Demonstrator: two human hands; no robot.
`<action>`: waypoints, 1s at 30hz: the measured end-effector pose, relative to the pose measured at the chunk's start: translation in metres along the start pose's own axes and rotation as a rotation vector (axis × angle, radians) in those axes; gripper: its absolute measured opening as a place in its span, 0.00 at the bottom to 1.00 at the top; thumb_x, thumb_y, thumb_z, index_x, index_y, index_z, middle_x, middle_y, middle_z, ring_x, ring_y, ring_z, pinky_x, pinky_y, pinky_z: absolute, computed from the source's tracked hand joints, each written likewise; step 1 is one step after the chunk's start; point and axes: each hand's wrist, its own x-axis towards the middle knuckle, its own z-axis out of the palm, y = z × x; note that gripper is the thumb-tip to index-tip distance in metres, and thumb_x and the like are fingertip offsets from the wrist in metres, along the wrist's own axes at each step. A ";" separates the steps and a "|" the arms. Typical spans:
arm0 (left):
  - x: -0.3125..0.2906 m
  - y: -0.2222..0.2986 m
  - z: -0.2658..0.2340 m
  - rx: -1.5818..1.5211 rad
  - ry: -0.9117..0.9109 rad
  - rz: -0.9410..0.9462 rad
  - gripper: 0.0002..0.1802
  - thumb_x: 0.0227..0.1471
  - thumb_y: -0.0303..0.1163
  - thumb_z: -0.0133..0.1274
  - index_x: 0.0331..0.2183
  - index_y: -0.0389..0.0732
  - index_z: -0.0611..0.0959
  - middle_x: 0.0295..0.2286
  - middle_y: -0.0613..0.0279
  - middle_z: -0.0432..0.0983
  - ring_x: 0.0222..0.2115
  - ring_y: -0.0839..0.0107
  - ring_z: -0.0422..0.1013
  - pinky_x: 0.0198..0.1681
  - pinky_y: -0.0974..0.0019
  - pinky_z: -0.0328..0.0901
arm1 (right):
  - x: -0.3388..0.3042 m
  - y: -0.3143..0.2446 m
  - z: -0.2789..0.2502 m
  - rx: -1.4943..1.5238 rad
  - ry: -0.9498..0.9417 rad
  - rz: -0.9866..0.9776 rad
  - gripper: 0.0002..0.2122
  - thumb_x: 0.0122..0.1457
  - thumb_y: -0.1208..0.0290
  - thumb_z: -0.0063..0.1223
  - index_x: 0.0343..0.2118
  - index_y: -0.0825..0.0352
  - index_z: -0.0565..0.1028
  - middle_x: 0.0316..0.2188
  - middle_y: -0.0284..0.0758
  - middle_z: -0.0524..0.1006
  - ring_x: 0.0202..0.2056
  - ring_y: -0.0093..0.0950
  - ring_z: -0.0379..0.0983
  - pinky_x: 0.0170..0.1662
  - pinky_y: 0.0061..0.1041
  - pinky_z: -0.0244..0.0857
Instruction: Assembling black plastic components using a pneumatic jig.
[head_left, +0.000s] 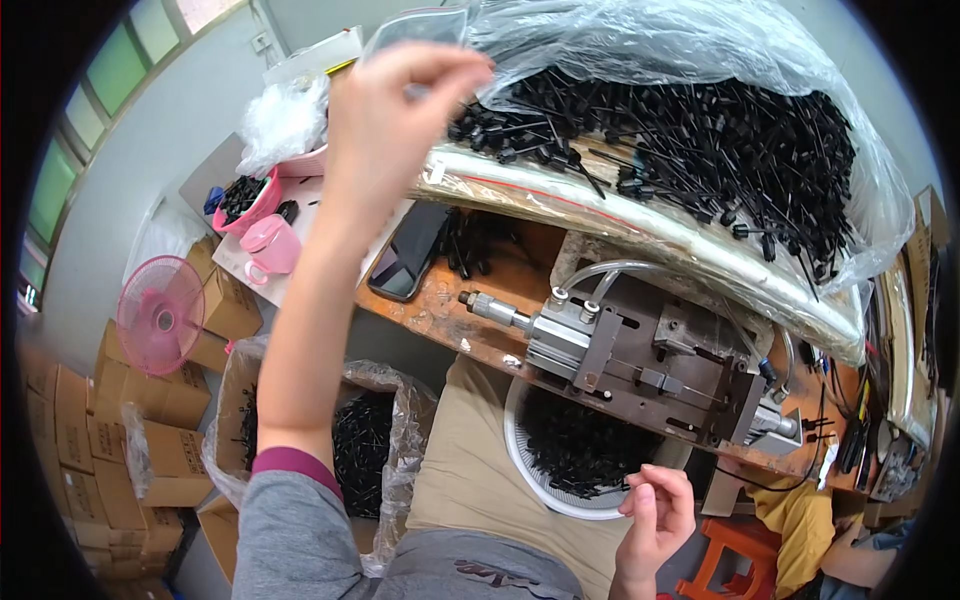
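Worn wooden bench (440,312), on it a metal fixture (640,352), dark phone (408,255), black parts (466,247)

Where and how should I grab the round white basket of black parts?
Grip the basket by its near rim, left of the right hand, probably coming from the person's side: that edge curves exposed, while the pneumatic fixture hides the far rim.

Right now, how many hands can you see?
2. The left hand is raised, left of the heap of black stemmed parts; the right hand is low, by the white basket's rim. No others show.
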 end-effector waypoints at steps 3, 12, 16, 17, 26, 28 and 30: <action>-0.064 0.071 0.028 -0.536 -0.391 -0.306 0.08 0.47 0.20 0.59 0.34 0.33 0.85 0.34 0.58 0.82 0.31 0.75 0.77 0.36 0.73 0.71 | 0.012 -0.004 -0.008 0.051 0.045 0.012 0.10 0.59 0.82 0.49 0.44 0.76 0.73 0.33 0.39 0.74 0.28 0.20 0.71 0.28 0.16 0.66; -0.165 0.128 0.082 -0.830 -0.632 0.082 0.18 0.39 0.24 0.67 0.37 0.35 0.83 0.36 0.52 0.81 0.34 0.62 0.79 0.36 0.67 0.74 | 0.027 -0.026 -0.031 0.281 -0.008 -0.007 0.08 0.55 0.89 0.53 0.37 0.77 0.76 0.33 0.42 0.76 0.27 0.27 0.77 0.30 0.21 0.73; -0.166 0.145 0.085 -0.606 -0.559 0.123 0.31 0.35 0.29 0.71 0.45 0.33 0.79 0.44 0.45 0.77 0.34 0.61 0.79 0.39 0.66 0.73 | 0.028 -0.029 -0.074 -0.046 0.324 -0.126 0.03 0.56 0.85 0.53 0.33 0.76 0.77 0.27 0.38 0.76 0.22 0.22 0.74 0.24 0.15 0.66; -0.174 0.142 0.087 -0.668 -0.555 0.096 0.31 0.38 0.30 0.69 0.46 0.31 0.78 0.46 0.43 0.74 0.32 0.63 0.77 0.35 0.68 0.73 | 0.033 -0.034 -0.088 -0.097 0.476 -0.161 0.03 0.59 0.81 0.52 0.33 0.74 0.77 0.26 0.37 0.76 0.20 0.19 0.71 0.22 0.15 0.64; -0.215 0.129 0.080 -0.780 -0.676 0.009 0.46 0.38 0.21 0.67 0.58 0.34 0.62 0.48 0.39 0.72 0.29 0.64 0.79 0.37 0.67 0.72 | 0.100 0.000 -0.257 -0.869 0.643 -0.004 0.06 0.56 0.74 0.59 0.31 0.73 0.79 0.19 0.29 0.76 0.20 0.13 0.68 0.24 0.15 0.61; -0.221 0.127 0.080 -0.779 -0.672 0.000 0.47 0.39 0.20 0.66 0.59 0.34 0.60 0.48 0.40 0.72 0.28 0.65 0.79 0.37 0.67 0.71 | 0.113 0.002 -0.261 -0.949 0.625 0.034 0.06 0.54 0.74 0.60 0.30 0.73 0.79 0.18 0.31 0.76 0.19 0.15 0.69 0.24 0.17 0.62; -0.226 0.126 0.080 -0.771 -0.661 -0.002 0.46 0.40 0.20 0.65 0.59 0.34 0.59 0.48 0.40 0.73 0.27 0.65 0.79 0.38 0.67 0.71 | 0.123 0.002 -0.264 -1.012 0.589 0.092 0.07 0.53 0.74 0.61 0.30 0.73 0.79 0.17 0.32 0.76 0.18 0.16 0.69 0.23 0.18 0.63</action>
